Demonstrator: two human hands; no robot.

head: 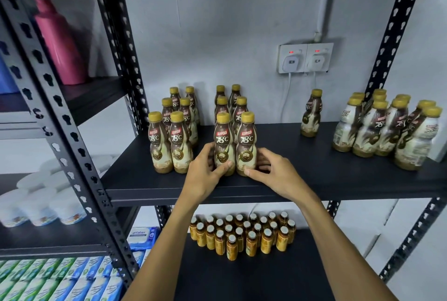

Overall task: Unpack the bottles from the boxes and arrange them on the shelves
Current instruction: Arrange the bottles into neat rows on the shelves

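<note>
While the middle block looks to be getting squared, the left hand is curling round the front-left bottle and the right hand round the front-right bottle. Both are standing upright and touching near the front of the shelf, probably being lined up with the rows behind.

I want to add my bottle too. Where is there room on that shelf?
The widest bare shelf lies between the middle bottles and the lone bottle, running forward to the front edge. Crowded: the right cluster, and the narrow gap beside the left group.
</note>
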